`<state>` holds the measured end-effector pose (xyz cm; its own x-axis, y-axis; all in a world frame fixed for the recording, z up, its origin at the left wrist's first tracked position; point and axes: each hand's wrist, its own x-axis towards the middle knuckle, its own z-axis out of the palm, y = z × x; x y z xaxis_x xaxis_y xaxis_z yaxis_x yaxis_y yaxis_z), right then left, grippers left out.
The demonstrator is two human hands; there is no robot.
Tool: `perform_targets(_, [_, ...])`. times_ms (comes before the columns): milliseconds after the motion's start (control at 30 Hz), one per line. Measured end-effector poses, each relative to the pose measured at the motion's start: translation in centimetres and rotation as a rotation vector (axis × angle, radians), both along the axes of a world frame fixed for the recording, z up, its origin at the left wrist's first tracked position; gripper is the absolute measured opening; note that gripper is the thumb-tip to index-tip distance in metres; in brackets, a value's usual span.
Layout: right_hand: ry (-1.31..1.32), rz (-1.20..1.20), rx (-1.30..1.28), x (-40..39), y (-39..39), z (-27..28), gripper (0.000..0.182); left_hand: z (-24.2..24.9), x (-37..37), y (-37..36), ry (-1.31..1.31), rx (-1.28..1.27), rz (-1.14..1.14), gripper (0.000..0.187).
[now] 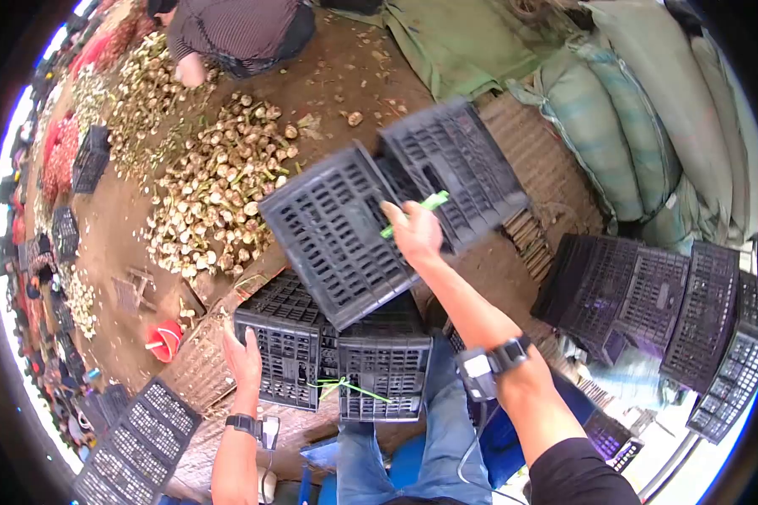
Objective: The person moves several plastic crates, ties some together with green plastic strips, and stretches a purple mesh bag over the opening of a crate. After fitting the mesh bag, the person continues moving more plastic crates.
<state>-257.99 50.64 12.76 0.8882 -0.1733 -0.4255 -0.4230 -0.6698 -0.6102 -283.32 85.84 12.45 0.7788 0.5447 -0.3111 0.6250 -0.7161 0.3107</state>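
Note:
Two black plastic crates (337,231) hang side by side, tilted, in front of me, joined by a bright green strap (435,201). My right hand (418,234) is closed round this strap between them. Below, another pair of black crates (383,379) stands close before my legs, tied with a thin green string (354,389). My left hand (242,358) is open, fingers stretched and thumb apart, right at the left side of this lower pair. The raised crates overlap the top of the lower ones in this view.
Garlic bulbs (219,189) lie heaped on the ground, with a crouching person (240,34) behind them. Full green sacks (615,126) and stacked black crates (623,290) stand at right. More crates (139,442) are at lower left, near a red container (167,339) and a small wooden stool (135,289).

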Motion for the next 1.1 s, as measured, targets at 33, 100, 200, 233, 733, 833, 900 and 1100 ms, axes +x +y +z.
perform_targets(33, [-0.011, 0.025, -0.004, 0.5, 1.2, 0.3, 0.051, 1.6, 2.0, -1.8, -0.143, 0.021, -0.05, 0.062])
perform_targets(100, [0.074, 0.127, 0.063, 1.4, 2.7, -0.2, 0.043, 4.9, 7.5, -6.5, -0.267, -0.006, -0.194, 0.059])
perform_targets(200, [-0.086, 0.298, 0.055, -0.5, 3.6, -0.6, 0.031, 5.9, 15.5, -12.9, -0.404, 0.047, -0.481, 0.059])
perform_targets(233, [-0.398, 0.19, 0.098, -2.7, 3.0, 0.7, 0.028, 5.3, 17.6, -14.5, -0.442, 0.034, -0.546, 0.059])
perform_targets(733, [0.791, -1.502, 0.175, -39.4, -27.7, -29.7, 0.071, -8.7, 22.0, -17.2, -0.265, 0.447, -0.809, 0.069])
perform_targets(833, [0.869, -1.471, 0.04, -41.5, -29.3, -36.9, 0.066, -8.4, 22.2, -17.6, -0.262, 0.462, -0.816, 0.067])
perform_targets(900, [0.789, -1.368, -0.273, -42.7, -28.9, -35.9, 0.059, -8.0, 22.2, -18.0, -0.269, 0.48, -0.816, 0.065])
perform_targets(1100, [0.518, -1.451, 0.192, -37.0, -29.9, -12.7, 0.029, -7.8, 22.2, -18.0, -0.248, 0.536, -0.821, 0.069])
